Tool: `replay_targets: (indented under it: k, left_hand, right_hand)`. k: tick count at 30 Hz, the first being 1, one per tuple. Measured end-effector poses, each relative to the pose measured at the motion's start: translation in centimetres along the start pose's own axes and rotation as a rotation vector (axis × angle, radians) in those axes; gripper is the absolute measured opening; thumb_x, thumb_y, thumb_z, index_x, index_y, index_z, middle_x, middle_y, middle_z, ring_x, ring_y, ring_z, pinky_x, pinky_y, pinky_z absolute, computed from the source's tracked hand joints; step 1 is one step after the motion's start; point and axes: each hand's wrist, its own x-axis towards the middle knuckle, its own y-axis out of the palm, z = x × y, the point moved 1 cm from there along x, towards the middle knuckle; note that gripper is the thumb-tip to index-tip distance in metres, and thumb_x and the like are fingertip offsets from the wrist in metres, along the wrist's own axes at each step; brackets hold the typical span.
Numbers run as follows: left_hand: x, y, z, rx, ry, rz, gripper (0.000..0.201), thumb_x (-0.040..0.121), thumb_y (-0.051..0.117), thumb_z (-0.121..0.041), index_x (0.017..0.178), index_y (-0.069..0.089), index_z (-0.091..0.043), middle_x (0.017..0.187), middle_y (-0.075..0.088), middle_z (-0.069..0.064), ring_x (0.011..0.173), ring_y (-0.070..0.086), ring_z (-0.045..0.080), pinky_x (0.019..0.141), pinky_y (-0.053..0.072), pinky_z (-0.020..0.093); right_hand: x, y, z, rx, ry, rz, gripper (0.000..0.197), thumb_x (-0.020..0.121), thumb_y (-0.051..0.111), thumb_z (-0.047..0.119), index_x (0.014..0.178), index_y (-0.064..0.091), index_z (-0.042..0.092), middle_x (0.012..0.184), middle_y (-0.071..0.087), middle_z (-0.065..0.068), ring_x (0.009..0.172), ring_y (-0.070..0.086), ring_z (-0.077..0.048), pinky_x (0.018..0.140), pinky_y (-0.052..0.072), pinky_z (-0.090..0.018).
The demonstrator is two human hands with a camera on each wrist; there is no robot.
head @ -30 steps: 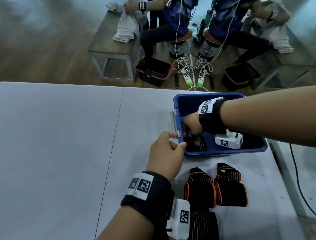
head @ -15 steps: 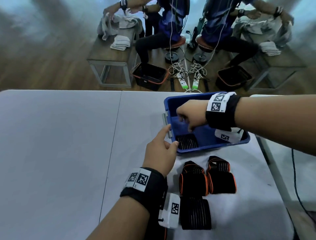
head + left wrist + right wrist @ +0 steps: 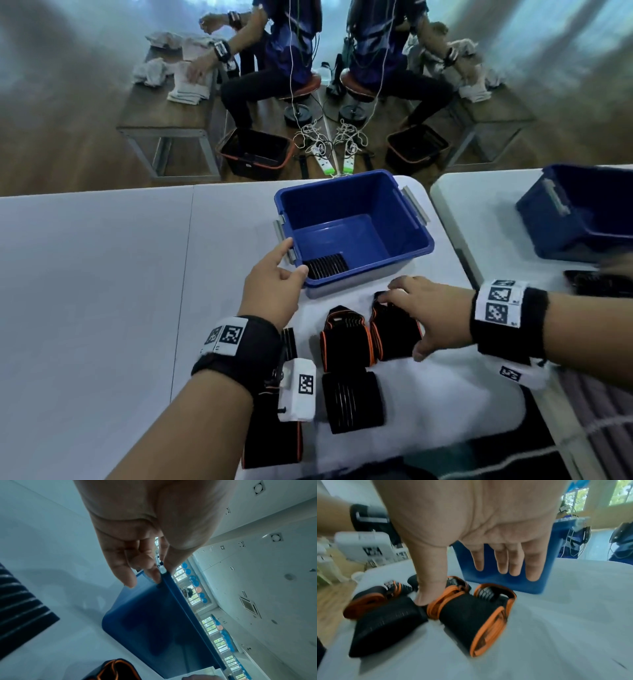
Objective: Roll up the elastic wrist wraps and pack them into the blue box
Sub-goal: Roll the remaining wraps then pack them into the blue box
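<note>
The blue box [image 3: 404, 222] stands on the white table [image 3: 102, 274]. One rolled black wrap [image 3: 325, 265] lies in its near-left corner. My left hand [image 3: 295, 258] pinches that corner's rim, thumb on the edge, fingers by the grey latch [image 3: 162, 570]. In front of the box lie two rolled orange-edged wraps [image 3: 346, 339] [image 3: 394, 332] and a black roll [image 3: 352, 401]. My right hand [image 3: 411, 317] hovers, fingers spread, over the right-hand roll [image 3: 471, 615]. Its thumb [image 3: 426, 588] touches down between the two rolls. Another wrap [image 3: 274, 442] lies partly hidden under my left wrist.
A second blue box [image 3: 579, 219] and a dark wrap [image 3: 603, 284] sit on a neighbouring table at right, across a narrow gap. Beyond the far table edge people sit at benches with towels, black baskets [image 3: 257, 154] and power strips on the floor.
My right hand left the wrap in the box's corner, came out of the box and dropped onto the rolls in front. The left hand stayed at the box's corner.
</note>
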Motion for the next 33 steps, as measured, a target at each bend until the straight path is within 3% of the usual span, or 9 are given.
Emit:
replay_targets:
  k: [2, 5, 9, 14, 22, 26, 30, 33]
  left_hand:
    - [0.1, -0.1, -0.1, 0.01, -0.003, 0.002, 0.06, 0.097, 0.064, -0.026, 0.15, 0.04, -0.042, 0.075, 0.076, -0.002, 0.08, 0.072, 0.014, 0.079, 0.062, 0.047]
    - [0.1, 0.0, -0.2, 0.032, 0.001, 0.001, 0.061, 0.098, 0.063, -0.026, 0.152, 0.039, -0.04, 0.076, 0.076, -0.003, 0.08, 0.072, 0.014, 0.08, 0.062, 0.047]
    - [-0.1, -0.1, -0.4, 0.047, 0.003, -0.003, 0.061, 0.099, 0.061, -0.025, 0.153, 0.037, -0.037, 0.076, 0.075, -0.004, 0.08, 0.072, 0.014, 0.082, 0.062, 0.046]
    - [-0.1, 0.0, -0.4, 0.089, 0.034, -0.013, 0.061, 0.099, 0.06, -0.025, 0.154, 0.036, -0.035, 0.072, 0.071, -0.001, 0.081, 0.07, 0.011, 0.086, 0.061, 0.046]
    - [-0.2, 0.1, -0.4, 0.082, 0.018, -0.009, 0.06, 0.1, 0.06, -0.025, 0.154, 0.036, -0.035, 0.072, 0.072, -0.002, 0.08, 0.069, 0.012, 0.087, 0.06, 0.047]
    - [0.0, 0.0, -0.3, 0.075, 0.015, 0.005, 0.061, 0.1, 0.06, -0.025, 0.154, 0.035, -0.036, 0.073, 0.072, -0.003, 0.082, 0.069, 0.012, 0.089, 0.06, 0.049]
    - [0.2, 0.1, -0.1, 0.069, 0.011, 0.008, 0.061, 0.1, 0.06, -0.026, 0.154, 0.035, -0.038, 0.075, 0.073, -0.003, 0.082, 0.07, 0.012, 0.089, 0.06, 0.048]
    - [0.3, 0.1, 0.1, 0.039, 0.002, 0.016, 0.06, 0.1, 0.059, -0.026, 0.154, 0.035, -0.039, 0.076, 0.073, -0.002, 0.084, 0.07, 0.014, 0.089, 0.06, 0.048]
  right_hand:
    - [0.6, 2.0, -0.7, 0.011, 0.009, -0.035, 0.115, 0.06, 0.085, 0.053, 0.151, 0.02, 0.029, 0.157, 0.022, -0.002, 0.143, 0.028, -0.024, 0.115, 0.033, -0.038]
    - [1.5, 3.9, -1.1, 0.085, 0.01, -0.072, 0.115, 0.061, 0.085, 0.049, 0.153, 0.018, 0.029, 0.157, 0.023, 0.001, 0.143, 0.029, -0.022, 0.116, 0.033, -0.037]
    - [2.6, 5.2, -1.0, 0.107, -0.034, -0.071, 0.098, 0.067, 0.081, 0.044, 0.149, 0.028, 0.034, 0.144, 0.04, 0.005, 0.133, 0.039, -0.018, 0.111, 0.036, -0.033]
    - [3.6, 5.2, -0.8, 0.091, -0.017, -0.101, 0.088, 0.068, 0.078, 0.039, 0.145, 0.036, 0.032, 0.132, 0.047, 0.003, 0.121, 0.046, -0.019, 0.105, 0.042, -0.034]
    - [4.9, 4.1, -0.8, 0.222, 0.051, -0.184, 0.056, 0.07, 0.076, 0.028, 0.118, 0.046, 0.029, 0.108, 0.059, 0.001, 0.098, 0.055, -0.02, 0.085, 0.048, -0.033]
    - [3.8, 3.1, -0.9, 0.281, 0.094, -0.121, 0.06, 0.064, 0.083, 0.03, 0.112, 0.047, 0.033, 0.102, 0.062, 0.005, 0.09, 0.059, -0.017, 0.079, 0.054, -0.035]
    - [1.1, -0.5, 0.1, 0.335, 0.047, 0.053, 0.062, 0.063, 0.089, 0.033, 0.107, 0.047, 0.036, 0.09, 0.068, 0.009, 0.075, 0.065, -0.005, 0.062, 0.052, -0.023]
    - [-0.8, -5.5, 1.3, 0.391, -0.007, 0.021, 0.054, 0.072, 0.084, 0.045, 0.111, 0.048, 0.037, 0.095, 0.068, 0.01, 0.08, 0.065, -0.004, 0.071, 0.055, -0.026]
